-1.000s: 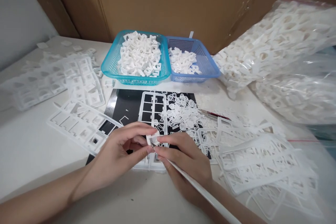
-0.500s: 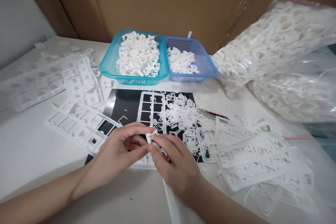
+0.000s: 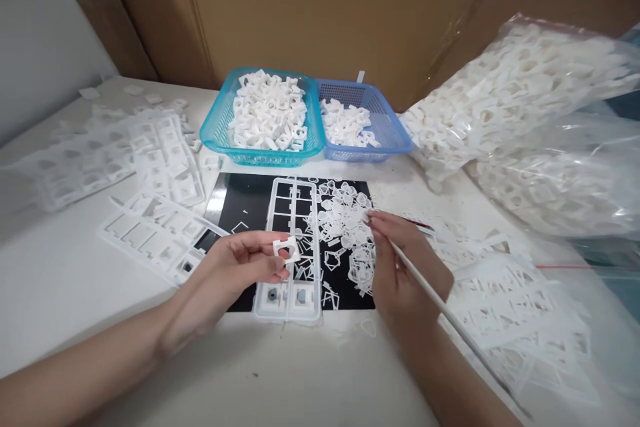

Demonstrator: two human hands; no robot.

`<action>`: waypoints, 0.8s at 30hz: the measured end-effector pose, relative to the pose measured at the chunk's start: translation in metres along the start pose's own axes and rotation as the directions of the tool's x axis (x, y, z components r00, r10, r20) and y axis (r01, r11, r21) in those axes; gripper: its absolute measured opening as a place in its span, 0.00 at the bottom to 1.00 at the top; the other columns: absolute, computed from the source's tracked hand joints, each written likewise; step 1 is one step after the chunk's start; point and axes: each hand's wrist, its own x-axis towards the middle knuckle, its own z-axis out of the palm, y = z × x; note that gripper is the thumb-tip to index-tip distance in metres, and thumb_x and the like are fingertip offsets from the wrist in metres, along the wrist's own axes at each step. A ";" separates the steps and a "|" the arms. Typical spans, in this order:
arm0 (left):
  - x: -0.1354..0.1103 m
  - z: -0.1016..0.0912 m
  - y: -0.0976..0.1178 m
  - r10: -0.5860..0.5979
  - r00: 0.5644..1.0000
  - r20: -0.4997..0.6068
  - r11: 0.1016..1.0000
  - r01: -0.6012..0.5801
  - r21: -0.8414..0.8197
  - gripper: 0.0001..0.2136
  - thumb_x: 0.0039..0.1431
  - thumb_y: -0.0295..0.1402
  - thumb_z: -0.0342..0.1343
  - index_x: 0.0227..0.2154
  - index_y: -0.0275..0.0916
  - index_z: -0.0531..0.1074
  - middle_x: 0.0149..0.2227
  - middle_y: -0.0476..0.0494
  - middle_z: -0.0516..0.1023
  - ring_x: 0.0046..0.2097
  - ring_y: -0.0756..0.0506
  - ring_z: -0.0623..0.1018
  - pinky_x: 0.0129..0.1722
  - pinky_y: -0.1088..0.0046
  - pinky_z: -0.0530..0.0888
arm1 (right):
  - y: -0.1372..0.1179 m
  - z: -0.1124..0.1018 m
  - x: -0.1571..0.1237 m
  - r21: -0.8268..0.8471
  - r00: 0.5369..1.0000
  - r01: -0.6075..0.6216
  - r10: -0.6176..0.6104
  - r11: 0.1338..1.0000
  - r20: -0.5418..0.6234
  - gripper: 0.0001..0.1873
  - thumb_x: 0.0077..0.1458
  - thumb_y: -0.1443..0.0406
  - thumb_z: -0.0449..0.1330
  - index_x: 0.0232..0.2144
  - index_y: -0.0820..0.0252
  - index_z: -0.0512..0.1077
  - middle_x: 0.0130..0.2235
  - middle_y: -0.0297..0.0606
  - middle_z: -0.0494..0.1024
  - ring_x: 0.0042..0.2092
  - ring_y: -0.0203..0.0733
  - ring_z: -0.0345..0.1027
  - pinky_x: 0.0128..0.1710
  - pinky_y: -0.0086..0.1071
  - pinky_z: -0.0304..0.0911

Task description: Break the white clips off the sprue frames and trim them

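Observation:
My left hand pinches a small white square plastic part above a black mat. A white moulded frame lies on the mat just right of that hand. My right hand is closed around a long thin white tool, whose tip sits over a heap of small white offcuts on the mat.
A teal basket full of white parts and a blue basket with fewer stand behind the mat. Empty white frames lie left and also right. Clear bags of parts fill the right. Cardboard boxes stand behind.
My hands were together on the small part. Now my right hand has moved right with the tool to the offcut heap, and my left hand holds the part alone.

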 end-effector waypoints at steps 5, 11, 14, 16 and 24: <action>-0.002 0.003 0.007 -0.011 1.000 -0.015 1.000 0.011 0.026 0.12 0.51 0.29 0.65 0.41 0.40 0.78 0.34 0.48 0.81 0.32 0.50 0.81 0.35 0.77 0.78 | 0.013 0.003 0.005 0.001 0.983 -0.117 0.116 0.993 0.141 0.06 0.59 0.72 0.55 0.37 0.61 0.72 0.39 0.43 0.77 0.44 0.42 0.72 0.46 0.37 0.69; 0.023 -0.009 0.052 0.434 0.901 -0.002 0.718 -0.345 0.604 0.16 0.58 0.35 0.59 0.49 0.38 0.73 0.41 0.45 0.82 0.36 0.46 0.81 0.39 0.66 0.79 | 0.007 -0.003 0.007 0.080 0.951 -0.269 0.251 0.960 0.182 0.06 0.59 0.69 0.56 0.33 0.59 0.73 0.33 0.37 0.73 0.37 0.39 0.69 0.37 0.34 0.66; 0.055 -0.028 0.089 0.713 0.700 0.034 0.366 -0.414 0.833 0.18 0.64 0.41 0.50 0.53 0.37 0.68 0.51 0.42 0.76 0.47 0.41 0.78 0.51 0.57 0.73 | 0.001 -0.006 0.006 0.160 0.872 -0.446 0.387 0.881 0.301 0.03 0.57 0.66 0.58 0.33 0.57 0.73 0.29 0.34 0.75 0.32 0.37 0.69 0.32 0.31 0.65; 0.074 -0.040 0.106 0.720 0.682 0.125 0.244 -0.418 0.875 0.16 0.61 0.40 0.54 0.49 0.40 0.72 0.55 0.46 0.73 0.57 0.37 0.70 0.59 0.53 0.64 | -0.004 -0.006 0.005 0.196 0.814 -0.526 0.423 0.828 0.399 0.02 0.55 0.66 0.60 0.31 0.57 0.73 0.28 0.32 0.76 0.30 0.36 0.69 0.30 0.30 0.64; 0.033 -0.015 0.060 0.621 0.614 0.488 -0.071 -0.575 0.815 0.13 0.54 0.39 0.61 0.41 0.41 0.74 0.46 0.45 0.73 0.51 0.38 0.71 0.54 0.57 0.63 | -0.019 -0.007 -0.006 0.279 0.712 -0.617 0.371 0.736 0.596 0.23 0.64 0.60 0.46 0.18 0.59 0.65 0.15 0.28 0.64 0.18 0.31 0.59 0.19 0.27 0.52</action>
